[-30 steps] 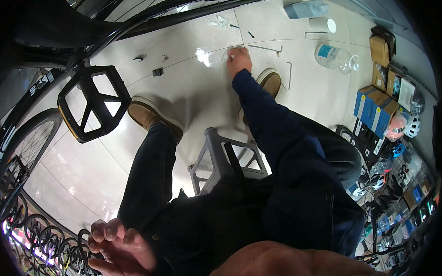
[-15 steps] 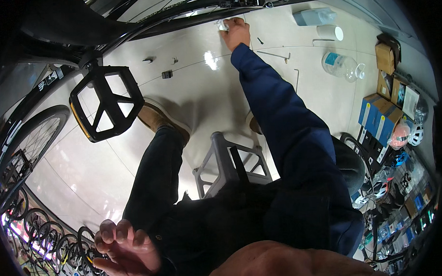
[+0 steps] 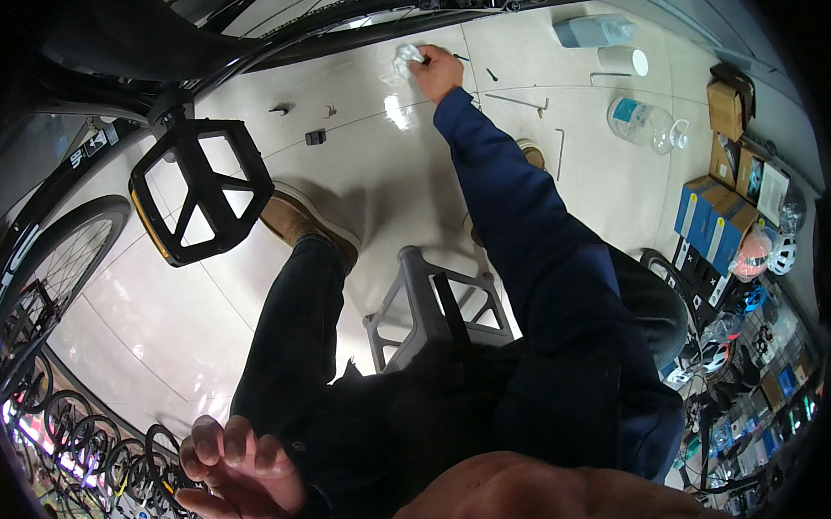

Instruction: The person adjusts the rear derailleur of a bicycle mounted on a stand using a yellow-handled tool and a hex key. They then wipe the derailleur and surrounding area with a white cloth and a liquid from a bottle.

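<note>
My right hand (image 3: 438,74) reaches far out over the pale floor, its fingers closed on a crumpled white tissue (image 3: 408,62). A small dark piece (image 3: 461,57) shows just right of that hand; whether it is touched or only lies behind cannot be told. Palm up near the lower left edge, my left hand (image 3: 240,471) holds nothing, its fingers loosely curled and apart. Ahead and to the left, a black bicycle pedal (image 3: 203,191) hangs close by. Behind my right hand runs the bicycle's wheel (image 3: 362,33) across the top.
Small black parts (image 3: 315,137) and hex keys (image 3: 560,154) lie on the floor. A clear bottle (image 3: 644,123), white cup (image 3: 623,61) and blue-grey container (image 3: 594,31) stand or lie right. A grey stool (image 3: 421,300) is beneath me; boxes (image 3: 714,217) and helmets line the right.
My right hand has drawn slightly back toward me, and more of the white tissue shows. A shoe tip now shows right of my forearm. My left hand stays nearly still.
</note>
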Available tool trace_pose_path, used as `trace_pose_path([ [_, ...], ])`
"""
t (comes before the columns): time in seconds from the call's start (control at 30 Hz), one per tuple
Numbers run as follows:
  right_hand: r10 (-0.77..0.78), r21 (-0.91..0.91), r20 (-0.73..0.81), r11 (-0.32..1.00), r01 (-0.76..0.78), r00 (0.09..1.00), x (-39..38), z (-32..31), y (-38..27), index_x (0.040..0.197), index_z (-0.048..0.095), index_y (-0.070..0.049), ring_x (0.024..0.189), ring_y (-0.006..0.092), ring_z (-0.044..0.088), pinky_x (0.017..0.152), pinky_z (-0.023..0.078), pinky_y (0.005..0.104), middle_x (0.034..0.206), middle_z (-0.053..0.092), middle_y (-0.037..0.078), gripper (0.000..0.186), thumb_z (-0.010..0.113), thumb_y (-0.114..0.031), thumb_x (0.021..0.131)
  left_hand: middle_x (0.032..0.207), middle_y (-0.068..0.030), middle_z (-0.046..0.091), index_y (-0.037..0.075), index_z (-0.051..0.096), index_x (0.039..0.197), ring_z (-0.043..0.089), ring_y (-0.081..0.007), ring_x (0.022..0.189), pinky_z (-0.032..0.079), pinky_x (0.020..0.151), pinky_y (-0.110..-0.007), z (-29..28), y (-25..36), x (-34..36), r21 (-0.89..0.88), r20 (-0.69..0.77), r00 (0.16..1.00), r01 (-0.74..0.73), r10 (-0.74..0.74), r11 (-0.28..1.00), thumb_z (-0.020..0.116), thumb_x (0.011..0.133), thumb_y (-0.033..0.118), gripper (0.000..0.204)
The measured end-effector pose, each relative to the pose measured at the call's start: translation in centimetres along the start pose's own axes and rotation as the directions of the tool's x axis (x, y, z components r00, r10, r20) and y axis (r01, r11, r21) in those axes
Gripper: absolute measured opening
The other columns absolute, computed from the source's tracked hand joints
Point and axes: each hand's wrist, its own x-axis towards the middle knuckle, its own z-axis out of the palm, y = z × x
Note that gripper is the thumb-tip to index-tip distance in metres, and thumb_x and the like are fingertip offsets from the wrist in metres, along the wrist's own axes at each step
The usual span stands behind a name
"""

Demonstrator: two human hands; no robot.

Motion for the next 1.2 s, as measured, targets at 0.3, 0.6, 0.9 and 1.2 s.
trace_pose_path([
  [0.3, -0.391, -0.434, 0.133, 0.803, 0.408, 0.911, -3.0, -0.1, -1.8, 0.113, 0.069, -0.009, 0.111, 0.0318, 0.062, 0.090, 0.058, 0.0402, 0.125, 0.066, 0.007, 0.025, 0.060, -0.010, 0.090, 0.114, -0.0069, 0.047, 0.012, 0.050, 0.104, 0.046, -0.0195, 0.103, 0.042, 0.078, -0.033, 0.6, 0.1, 0.3, -0.037, -0.026, 1.000, 0.009, -0.010, 0.999, 0.066, 0.103, 0.029, 0.024],
  [0.6, -0.354, -0.557, -0.021, 0.781, 0.283, 0.935, 1.2, 2.6, 0.3, 0.100, 0.071, -0.006, 0.093, 0.0341, 0.068, 0.078, 0.057, 0.0439, 0.099, 0.072, 0.014, 0.017, 0.060, -0.011, 0.088, 0.108, -0.0045, 0.044, 0.014, 0.046, 0.102, 0.043, -0.0174, 0.098, 0.041, 0.077, -0.031, 0.3, -0.1, 0.2, -0.088, -0.031, 0.999, 0.017, -0.019, 0.996, 0.067, 0.102, 0.030, 0.026],
  [0.9, -0.515, -0.182, 0.211, 0.814, 0.551, 0.831, -3.6, 4.2, -1.9, 0.112, 0.073, -0.013, 0.099, 0.0331, 0.065, 0.085, 0.057, 0.0428, 0.106, 0.068, 0.009, 0.027, 0.065, -0.009, 0.087, 0.106, -0.0025, 0.041, 0.015, 0.047, 0.103, 0.042, -0.0165, 0.095, 0.039, 0.075, -0.030, 0.6, -0.3, 0.2, -0.031, -0.032, 0.999, 0.004, -0.005, 1.000, 0.066, 0.103, 0.033, 0.026],
  [1.2, -0.329, -0.306, -0.094, 0.908, 0.287, 0.940, 0.1, 5.8, -3.6, 0.111, 0.074, -0.013, 0.105, 0.0353, 0.064, 0.089, 0.055, 0.0438, 0.111, 0.070, 0.012, 0.026, 0.066, -0.007, 0.086, 0.106, -0.0025, 0.044, 0.016, 0.048, 0.102, 0.043, -0.0165, 0.095, 0.040, 0.076, -0.030, 0.4, -0.1, 0.3, -0.061, -0.030, 1.000, 0.002, -0.004, 0.998, 0.067, 0.102, 0.032, 0.025],
])
